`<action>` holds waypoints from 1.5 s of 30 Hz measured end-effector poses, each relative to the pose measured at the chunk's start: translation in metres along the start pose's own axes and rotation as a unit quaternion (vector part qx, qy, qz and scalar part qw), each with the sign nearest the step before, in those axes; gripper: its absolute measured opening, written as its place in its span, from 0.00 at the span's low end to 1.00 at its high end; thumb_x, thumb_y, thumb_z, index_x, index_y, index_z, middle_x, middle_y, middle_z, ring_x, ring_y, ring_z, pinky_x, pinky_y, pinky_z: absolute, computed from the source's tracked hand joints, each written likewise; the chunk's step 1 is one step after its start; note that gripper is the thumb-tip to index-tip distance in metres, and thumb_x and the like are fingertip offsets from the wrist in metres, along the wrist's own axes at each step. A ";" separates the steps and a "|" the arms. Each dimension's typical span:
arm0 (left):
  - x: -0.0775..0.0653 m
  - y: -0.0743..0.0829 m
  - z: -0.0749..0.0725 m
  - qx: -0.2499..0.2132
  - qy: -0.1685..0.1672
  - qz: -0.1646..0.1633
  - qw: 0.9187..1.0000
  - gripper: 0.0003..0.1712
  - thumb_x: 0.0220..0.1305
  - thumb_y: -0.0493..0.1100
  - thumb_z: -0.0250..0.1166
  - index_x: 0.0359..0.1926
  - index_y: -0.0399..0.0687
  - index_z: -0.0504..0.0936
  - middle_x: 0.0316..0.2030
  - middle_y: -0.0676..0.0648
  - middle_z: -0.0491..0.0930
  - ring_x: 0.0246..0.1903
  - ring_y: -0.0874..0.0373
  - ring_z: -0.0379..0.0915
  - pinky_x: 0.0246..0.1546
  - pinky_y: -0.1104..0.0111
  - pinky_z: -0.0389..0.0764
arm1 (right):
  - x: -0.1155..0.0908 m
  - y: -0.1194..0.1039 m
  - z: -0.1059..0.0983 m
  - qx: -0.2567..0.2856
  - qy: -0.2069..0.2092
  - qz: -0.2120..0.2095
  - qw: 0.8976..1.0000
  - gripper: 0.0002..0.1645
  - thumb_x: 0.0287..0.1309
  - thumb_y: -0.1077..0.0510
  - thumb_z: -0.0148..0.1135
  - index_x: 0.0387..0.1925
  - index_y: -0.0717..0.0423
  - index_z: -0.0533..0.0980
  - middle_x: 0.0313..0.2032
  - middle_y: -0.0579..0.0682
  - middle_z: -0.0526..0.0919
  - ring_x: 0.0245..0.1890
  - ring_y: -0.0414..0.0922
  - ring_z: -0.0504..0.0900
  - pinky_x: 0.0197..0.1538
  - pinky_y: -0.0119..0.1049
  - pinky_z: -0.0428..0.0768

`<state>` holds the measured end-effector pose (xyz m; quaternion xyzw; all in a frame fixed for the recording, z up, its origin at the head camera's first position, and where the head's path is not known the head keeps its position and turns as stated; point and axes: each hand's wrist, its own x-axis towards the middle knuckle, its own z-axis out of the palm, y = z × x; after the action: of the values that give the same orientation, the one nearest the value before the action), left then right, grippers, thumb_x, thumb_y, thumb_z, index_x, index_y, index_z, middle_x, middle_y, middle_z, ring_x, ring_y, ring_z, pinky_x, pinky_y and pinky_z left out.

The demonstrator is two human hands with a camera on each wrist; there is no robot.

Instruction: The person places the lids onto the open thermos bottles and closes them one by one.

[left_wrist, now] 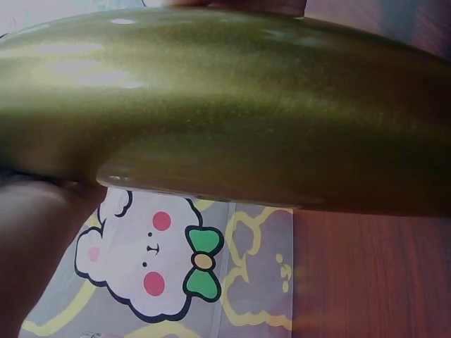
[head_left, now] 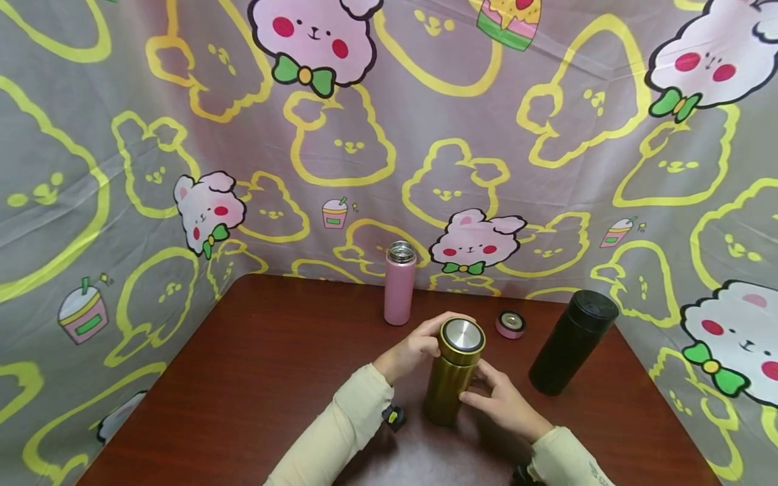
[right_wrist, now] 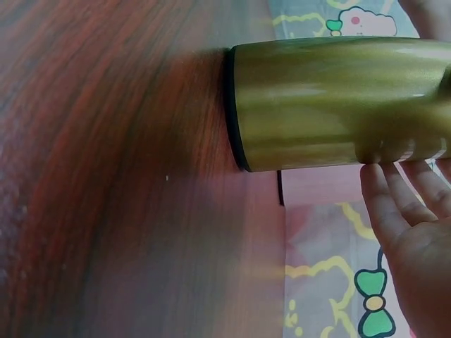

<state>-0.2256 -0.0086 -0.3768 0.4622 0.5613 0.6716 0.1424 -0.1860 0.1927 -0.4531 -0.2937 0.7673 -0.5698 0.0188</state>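
A gold thermos flask (head_left: 450, 391) with a steel-topped lid (head_left: 464, 335) stands upright at the front middle of the table. My left hand (head_left: 416, 349) grips it around the lid, thumb in front and fingers behind. Lower down, my right hand (head_left: 504, 401) holds the flask's body from the right, thumb on the near side. In the right wrist view, fingertips of the right hand (right_wrist: 416, 211) touch the flask's side, and its black base (right_wrist: 236, 109) is at the tabletop. Gold metal fills much of the left wrist view, where the left hand's fingers are mostly hidden.
Behind the flask, a pink thermos bottle (head_left: 398, 287) stands with its steel mouth uncovered. A small pink lid (head_left: 510, 324) lies to the right of it. Farther right is a black tumbler (head_left: 568, 347). Patterned cloth (head_left: 346, 169) surrounds the brown table (head_left: 255, 378) at the back and sides.
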 end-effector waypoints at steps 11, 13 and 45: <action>-0.004 0.007 -0.006 0.065 0.009 -0.021 0.998 0.38 0.39 0.28 0.44 0.59 0.33 0.59 0.53 0.42 0.66 0.51 0.59 0.61 0.51 0.64 0.62 | 0.001 -0.003 0.000 -0.017 0.004 -0.014 1.000 0.31 0.48 0.65 0.62 0.55 0.62 0.62 0.42 0.54 0.76 0.43 0.45 0.75 0.44 0.44 0.74; -0.007 0.010 -0.008 0.084 0.014 -0.028 0.996 0.36 0.42 0.27 0.46 0.59 0.33 0.59 0.53 0.41 0.66 0.51 0.59 0.62 0.50 0.64 0.63 | 0.002 -0.004 0.000 -0.018 0.004 -0.012 1.000 0.31 0.48 0.65 0.62 0.55 0.61 0.62 0.42 0.54 0.76 0.43 0.45 0.75 0.44 0.44 0.73; -0.029 0.014 0.012 0.104 0.176 -0.036 0.978 0.25 0.52 0.31 0.62 0.52 0.34 0.66 0.48 0.39 0.70 0.50 0.50 0.67 0.49 0.61 0.68 | 0.000 0.001 0.001 0.006 -0.004 -0.024 1.000 0.31 0.50 0.68 0.59 0.56 0.62 0.61 0.44 0.57 0.75 0.44 0.46 0.75 0.43 0.47 0.73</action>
<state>-0.1965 -0.0265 -0.3783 0.3289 0.6607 0.6746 0.0168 -0.1857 0.1919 -0.4550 -0.3145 0.7565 -0.5733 0.0096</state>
